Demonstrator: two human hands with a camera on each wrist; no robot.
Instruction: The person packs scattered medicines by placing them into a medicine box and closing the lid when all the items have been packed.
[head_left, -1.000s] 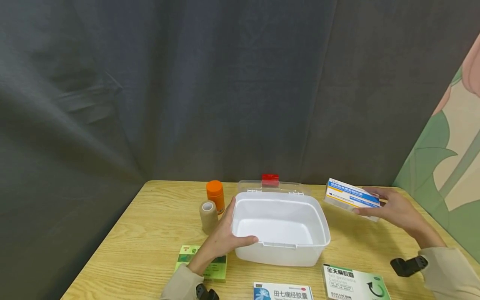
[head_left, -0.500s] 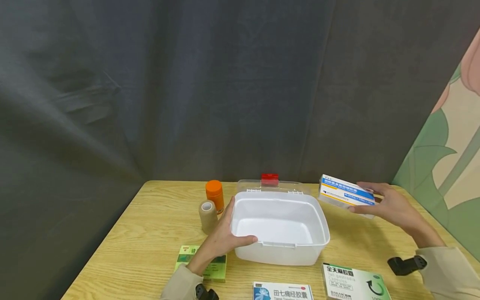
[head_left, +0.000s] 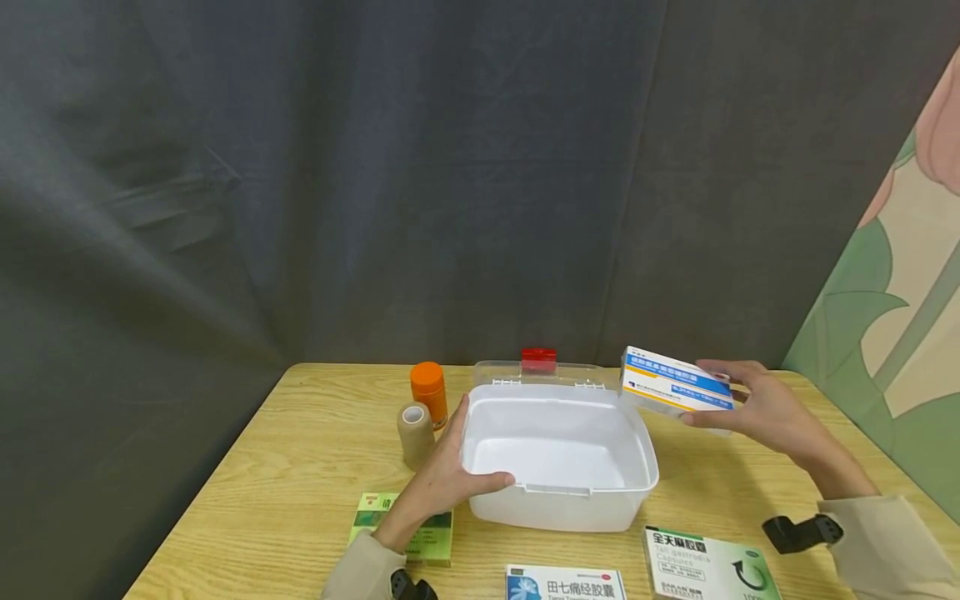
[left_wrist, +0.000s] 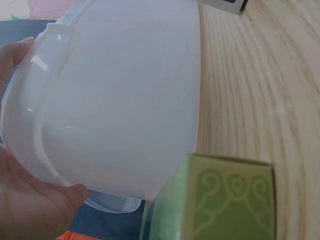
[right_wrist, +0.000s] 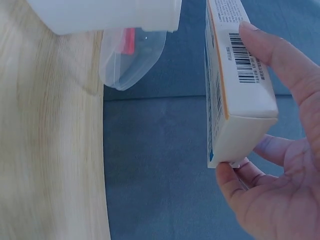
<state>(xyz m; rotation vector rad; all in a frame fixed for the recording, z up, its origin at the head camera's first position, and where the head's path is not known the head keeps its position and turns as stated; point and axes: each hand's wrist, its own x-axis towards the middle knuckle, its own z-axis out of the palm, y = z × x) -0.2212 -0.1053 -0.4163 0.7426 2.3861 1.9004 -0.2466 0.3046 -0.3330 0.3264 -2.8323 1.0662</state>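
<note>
My left hand (head_left: 442,479) rests on the left front corner of a white plastic storage box (head_left: 558,510). Its fingers lie straight along the left wall, and the thumb stretches over the front rim. Inside, the bottom of the storage box is bare. My right hand (head_left: 765,412) pinches a white medicine box (head_left: 675,385) with blue and orange stripes by its right end, thumb on one face and fingers on the other. That medicine box is raised and tilted beside the storage box's right back rim. A barcode shows on its side in the right wrist view.
Behind the storage box its clear lid (head_left: 585,377) hangs open with a red latch (head_left: 539,360). An orange-capped bottle (head_left: 429,392) and a tan bandage roll (head_left: 416,437) stand left. Nearer lie a green medicine box (head_left: 431,542), a blue-white one (head_left: 566,585) and a green-white one (head_left: 708,567).
My right hand has carried the striped medicine box leftward and slightly up, toward the storage box's right rim. The left hand and the storage box have stayed in place.
</note>
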